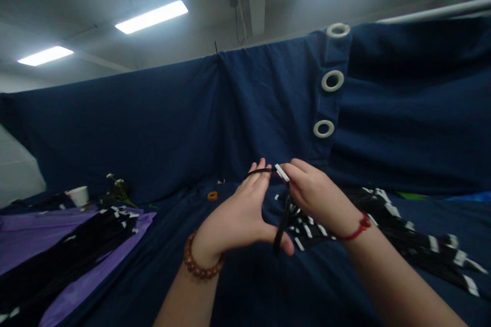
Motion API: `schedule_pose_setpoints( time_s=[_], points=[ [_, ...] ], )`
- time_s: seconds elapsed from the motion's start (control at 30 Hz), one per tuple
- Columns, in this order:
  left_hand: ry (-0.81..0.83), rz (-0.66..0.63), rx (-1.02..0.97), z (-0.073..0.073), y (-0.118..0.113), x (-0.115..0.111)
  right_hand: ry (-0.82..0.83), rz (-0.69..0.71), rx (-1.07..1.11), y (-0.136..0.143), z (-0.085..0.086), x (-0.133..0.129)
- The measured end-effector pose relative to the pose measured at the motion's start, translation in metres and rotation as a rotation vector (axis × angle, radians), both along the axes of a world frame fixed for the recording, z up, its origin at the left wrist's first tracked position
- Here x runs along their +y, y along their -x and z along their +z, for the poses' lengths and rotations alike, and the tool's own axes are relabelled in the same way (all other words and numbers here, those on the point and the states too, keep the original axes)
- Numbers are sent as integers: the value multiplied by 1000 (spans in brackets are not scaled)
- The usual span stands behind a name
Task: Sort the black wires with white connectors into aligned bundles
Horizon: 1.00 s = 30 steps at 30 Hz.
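In the head view my left hand (245, 209), with a brown bead bracelet (197, 265) at its wrist, is spread open, thumb well apart from the fingers. A thin black cord (286, 209) passes over its fingers and runs down by the thumb. My right hand (312, 194), wearing a red string bracelet (356, 230), is closed in a pinch on this cord beside a white tag (282, 172). The cord's lower part is blurred. Behind and below the right hand lie black cords with white tags (307, 227).
More white-tagged black cords (422, 242) lie at right. At left, a black bundle (76, 240) rests on purple cloth (103, 271), near a white cup (79, 195) and small flowers (119, 189). An orange-brown ring (212, 195) sits farther back. A blue curtain (153, 127) hangs behind.
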<state>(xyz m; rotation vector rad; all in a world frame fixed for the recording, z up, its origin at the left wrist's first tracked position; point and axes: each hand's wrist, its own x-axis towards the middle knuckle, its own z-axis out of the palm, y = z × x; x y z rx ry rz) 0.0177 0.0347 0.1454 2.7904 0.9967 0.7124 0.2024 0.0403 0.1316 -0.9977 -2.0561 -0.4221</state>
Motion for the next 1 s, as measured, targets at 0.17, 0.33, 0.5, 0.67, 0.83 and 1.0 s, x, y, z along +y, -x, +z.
schedule_pose_setpoints(
  time_s=[0.17,0.33,0.5,0.67,0.83,1.0],
  points=[
    [-81,0,65,-2,0,3,-136,-138,-182,-8,5,-3],
    [9,8,235,1,12,-3,-236,-71,-20,-13,5,-3],
    [42,141,281,7,27,-13,83,-19,583,-25,10,-6],
    [131,-113,210,15,28,-19,729,297,612,-30,14,-13],
    [116,-295,94,12,17,-19,766,441,598,-16,9,-14],
    [24,-1,15,4,8,-13,763,423,482,-2,7,-15]
  ],
)
